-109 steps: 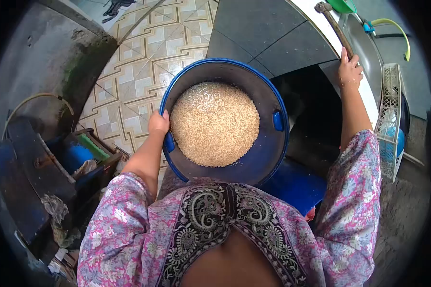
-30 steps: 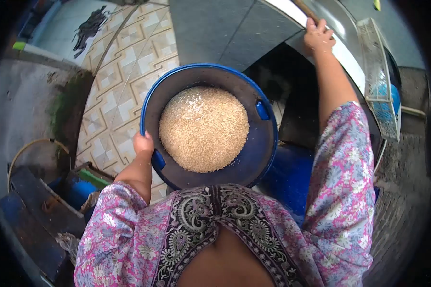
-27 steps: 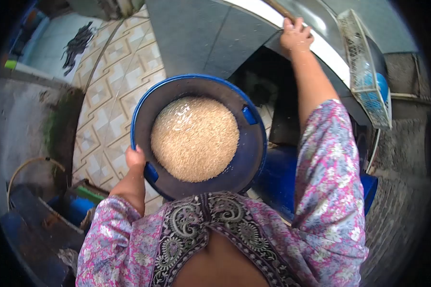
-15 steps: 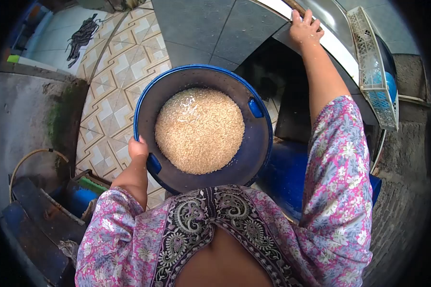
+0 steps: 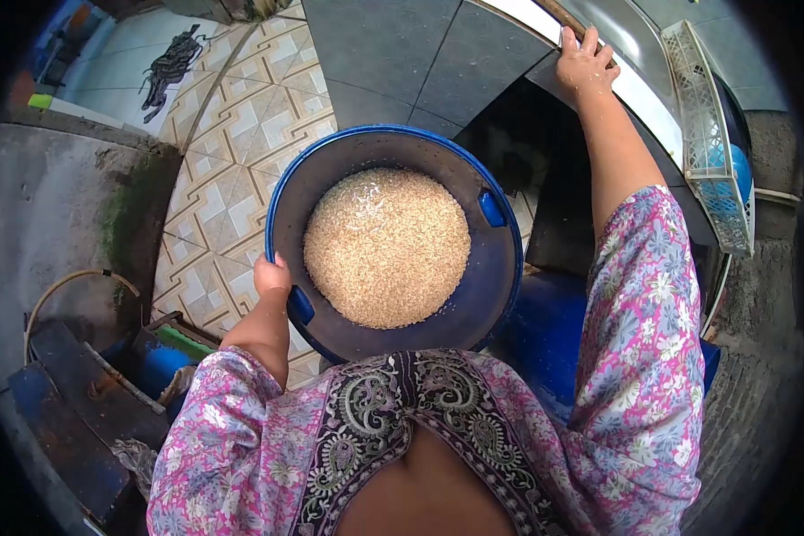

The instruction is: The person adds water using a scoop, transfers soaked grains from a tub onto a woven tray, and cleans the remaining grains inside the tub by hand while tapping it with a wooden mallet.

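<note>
A large dark-blue tub [image 5: 502, 295] with a bright blue rim is held against my front, its open top facing up. Wet-looking, pale tan grains [image 5: 389, 259] fill its bottom; their exact kind is hard to tell. My left hand [image 5: 272, 275] is wrapped round the tub's left rim, near a blue handle [image 5: 300, 305]. A second blue handle [image 5: 491, 208] shows on the right inner wall. My right hand [image 5: 588, 64], fingers spread, rests on the pale counter edge [image 5: 648, 112] at the upper right, touching a brown wooden strip [image 5: 558, 11]. Small pale specks cling to that hand.
A white plastic crate [image 5: 710, 143] stands at the right, beside a steel surface [image 5: 609, 25]. Below the counter is a blue container [image 5: 545, 335]. Patterned tiles [image 5: 228, 210] cover the floor. A concrete wall [image 5: 62, 196] and dark wooden boards [image 5: 89, 402] lie left; a dark cloth [image 5: 170, 71] lies beyond.
The whole view has shifted slightly, so the tub and both hands appear a little farther right and lower. My left hand keeps its hold, and my right hand stays on the counter edge.
</note>
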